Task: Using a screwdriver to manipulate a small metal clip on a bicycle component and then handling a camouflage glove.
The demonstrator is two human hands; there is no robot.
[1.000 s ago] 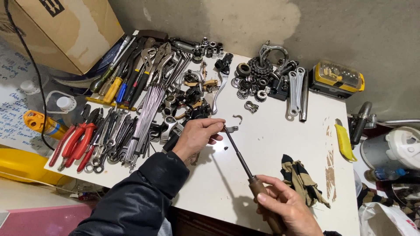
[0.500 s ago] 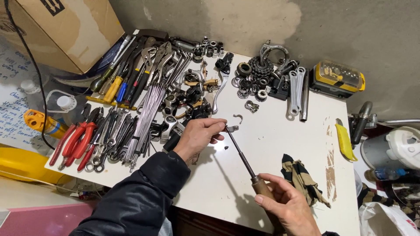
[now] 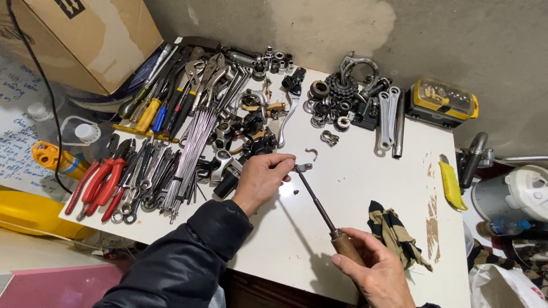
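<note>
Seen from the head camera, a screwdriver (image 3: 321, 210) with a wooden handle is gripped in the closed right hand (image 3: 374, 271) at the near edge of the white table (image 3: 354, 188), its dark shaft angled up and left. At the tip, a small metal part (image 3: 304, 167) is pinched between the closed fingers of the left hand (image 3: 262, 179), just above the tabletop near its middle. For this to go well, the blade should be kept in line with the screw, the part held steady, and the turning done by the handle alone, with light pressure so the tip does not slip. Farther off, a brown cardboard box (image 3: 85, 40) with a dark mark sits at the far left; a yellow case (image 3: 442, 102) with a clear lid lies far right; a white sheet (image 3: 20, 131) with blue handwriting lies at the left edge.
</note>
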